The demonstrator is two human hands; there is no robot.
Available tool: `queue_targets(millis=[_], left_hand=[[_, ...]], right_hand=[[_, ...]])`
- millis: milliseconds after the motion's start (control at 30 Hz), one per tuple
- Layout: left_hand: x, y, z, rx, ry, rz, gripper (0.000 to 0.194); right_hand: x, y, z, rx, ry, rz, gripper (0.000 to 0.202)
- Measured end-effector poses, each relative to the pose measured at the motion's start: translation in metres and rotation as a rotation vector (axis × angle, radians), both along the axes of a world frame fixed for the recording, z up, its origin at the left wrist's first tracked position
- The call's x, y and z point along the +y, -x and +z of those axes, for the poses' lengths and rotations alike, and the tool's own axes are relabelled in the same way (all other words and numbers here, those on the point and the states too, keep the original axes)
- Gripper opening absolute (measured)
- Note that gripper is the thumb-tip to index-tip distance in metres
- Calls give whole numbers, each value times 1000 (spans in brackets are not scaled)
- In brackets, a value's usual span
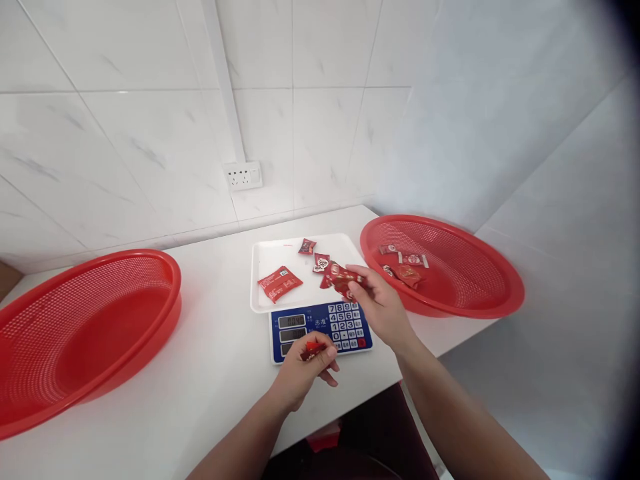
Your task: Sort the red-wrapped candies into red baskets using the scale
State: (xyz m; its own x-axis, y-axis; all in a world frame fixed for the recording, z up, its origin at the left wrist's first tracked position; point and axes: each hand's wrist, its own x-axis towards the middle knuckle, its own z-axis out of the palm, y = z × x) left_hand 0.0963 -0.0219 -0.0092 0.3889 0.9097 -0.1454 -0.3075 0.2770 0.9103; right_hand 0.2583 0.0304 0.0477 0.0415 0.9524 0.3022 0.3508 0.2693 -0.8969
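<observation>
My right hand (383, 303) pinches a shiny red snack packet (337, 277) by its right end, above the right side of the white scale tray (263, 257). My left hand (303, 373) is closed on a small red wrapped packet (313, 349), partly hidden by the fingers, in front of the scale's blue keypad panel (323, 320). On the tray lie a larger flat red packet (280, 285), a small dark red packet (307, 247) and a red packet with white print (321, 260). The scale's display (292, 322) is partly readable.
To the right, a red perforated basket (480, 293) holds several red packets (413, 259). Another red basket (95, 347) stands at the left. Both rest on the white table (215, 320) by a tiled wall with a power socket (243, 176). The table's front edge runs below my hands.
</observation>
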Motion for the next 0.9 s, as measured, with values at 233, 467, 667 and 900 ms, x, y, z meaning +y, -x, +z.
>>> queue_targets(millis=[233,467,667,900], left_hand=[[1,3,3,5,46,0,25],[-8,-5,7,30,175,-282,33],[-15,-15,-5,1,296,-386,48],[-13,-14,-11,-21,343,-379,46]], right_hand=[[-4,-2,-4,-184,20,99,41],[-58,-27,-16,-265,368,392,27],[-78,-35,-30,-326,433,549,32],[-83,-33,-31,-380,419,522,20]])
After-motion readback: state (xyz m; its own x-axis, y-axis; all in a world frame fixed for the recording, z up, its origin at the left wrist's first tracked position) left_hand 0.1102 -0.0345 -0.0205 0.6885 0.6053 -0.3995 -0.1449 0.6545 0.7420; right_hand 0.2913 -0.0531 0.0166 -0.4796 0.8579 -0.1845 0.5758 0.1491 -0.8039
